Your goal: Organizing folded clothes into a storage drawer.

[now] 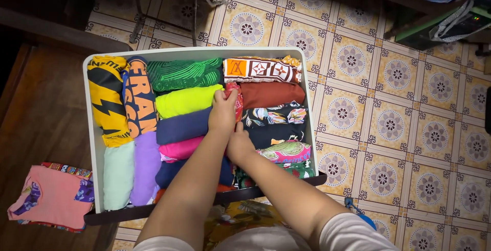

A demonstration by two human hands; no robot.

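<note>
sleeves: short, white, both arms | forearms: bare | hands: no gloves

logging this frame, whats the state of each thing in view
drawer: pulled open, packed with folded clothes standing in rows
red patterned cloth: folded, being pushed down between the rows
left hand: grip closed on the red patterned cloth
right hand: pressed among the clothes beside the cloth, grip hidden
pink shirt: folded flat on the wooden surface left of the drawer
yellow and black shirt: rolled, lying along the drawer's left side
</note>
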